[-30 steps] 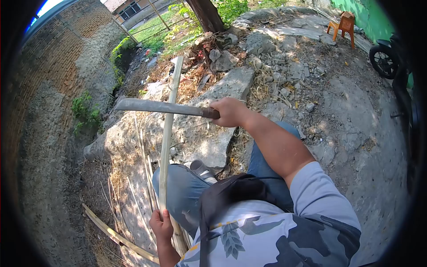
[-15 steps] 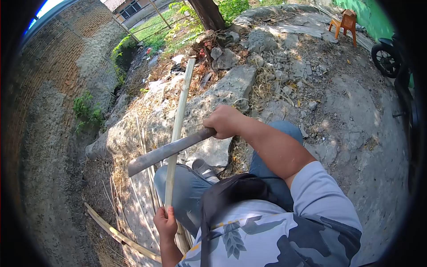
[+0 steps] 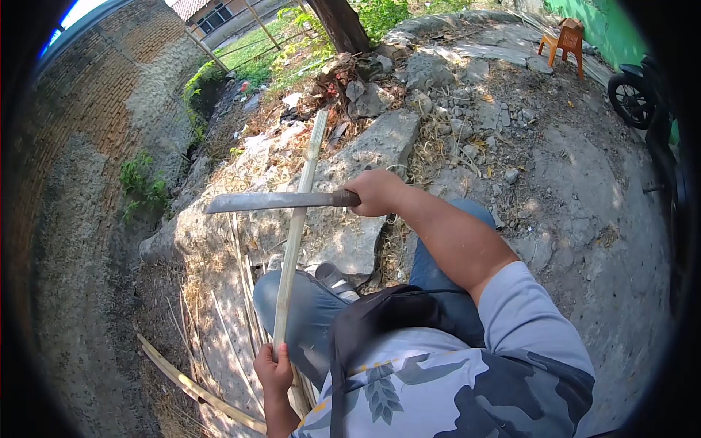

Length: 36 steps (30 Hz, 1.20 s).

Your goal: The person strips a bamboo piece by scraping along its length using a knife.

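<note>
My right hand (image 3: 375,193) is closed round the dark handle of a machete (image 3: 274,201), whose long blade points left and lies nearly level. The blade crosses over a pale bamboo strip (image 3: 292,252) about midway along it; whether they touch I cannot tell. Down at my left knee, my left hand (image 3: 274,371) grips the strip's lower end, thumb on top. The strip's far end rises toward the stones ahead, leaning slightly right.
More bamboo strips lie at the lower left, among them a curved bamboo piece (image 3: 197,390). A concrete slab (image 3: 376,146) and rubble lie ahead. A brick wall (image 3: 102,109) stands left; an orange chair (image 3: 564,45) and a motorcycle (image 3: 642,98) are at right.
The machete has swung from a slanted angle to nearly level and moved farther up the bamboo strip. The strip's far end has shifted slightly right and down.
</note>
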Each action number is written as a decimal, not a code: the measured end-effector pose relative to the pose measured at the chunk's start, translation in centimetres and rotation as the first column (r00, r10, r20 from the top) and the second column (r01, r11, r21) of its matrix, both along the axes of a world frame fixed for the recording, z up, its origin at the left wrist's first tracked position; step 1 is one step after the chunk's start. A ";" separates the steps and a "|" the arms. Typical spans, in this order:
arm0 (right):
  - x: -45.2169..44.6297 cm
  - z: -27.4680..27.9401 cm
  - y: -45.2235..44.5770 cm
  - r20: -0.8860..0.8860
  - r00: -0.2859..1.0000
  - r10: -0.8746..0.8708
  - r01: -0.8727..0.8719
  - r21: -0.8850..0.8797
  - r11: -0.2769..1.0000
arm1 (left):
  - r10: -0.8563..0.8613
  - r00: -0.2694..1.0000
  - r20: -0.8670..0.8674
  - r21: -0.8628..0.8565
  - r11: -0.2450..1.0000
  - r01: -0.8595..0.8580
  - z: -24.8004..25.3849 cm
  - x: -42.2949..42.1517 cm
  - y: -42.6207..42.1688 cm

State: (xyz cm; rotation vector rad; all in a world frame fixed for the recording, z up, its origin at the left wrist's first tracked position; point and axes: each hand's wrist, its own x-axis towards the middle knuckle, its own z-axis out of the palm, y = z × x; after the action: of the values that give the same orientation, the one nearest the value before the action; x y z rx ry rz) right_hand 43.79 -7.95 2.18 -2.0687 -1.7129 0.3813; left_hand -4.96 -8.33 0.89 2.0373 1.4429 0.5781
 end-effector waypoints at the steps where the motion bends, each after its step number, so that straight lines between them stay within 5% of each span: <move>1: -0.6 0.0 0.2 0.049 0.997 0.068 -0.068 0.000 0.998 | -0.006 1.000 0.008 0.010 1.000 0.006 0.2 0.2 -0.1; 8: -4.5 -1.1 0.9 0.327 0.851 0.412 -0.420 -0.048 0.906 | -0.023 0.995 -0.102 0.037 0.999 0.026 0.2 1.0 -0.3; 18: -2.4 -1.2 0.6 0.195 0.946 0.259 -0.287 0.132 0.949 | -0.024 0.999 -0.028 -0.012 1.000 0.024 -0.6 1.3 0.2; 21: -2.0 0.2 0.0 0.165 0.957 0.238 -0.238 -0.021 0.971 | -0.037 0.999 -0.040 -0.019 0.999 0.036 -0.3 1.7 0.3; 36: -3.1 -0.3 0.7 0.264 0.908 0.326 -0.311 -0.096 0.945 | -0.013 0.997 -0.076 0.026 1.000 0.015 0.0 1.7 -0.6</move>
State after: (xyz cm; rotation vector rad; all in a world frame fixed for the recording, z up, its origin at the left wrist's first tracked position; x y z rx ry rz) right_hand 40.69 -7.22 1.92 -1.9488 -2.2433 0.2425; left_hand -3.27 -8.91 0.88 2.1089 1.4708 0.5211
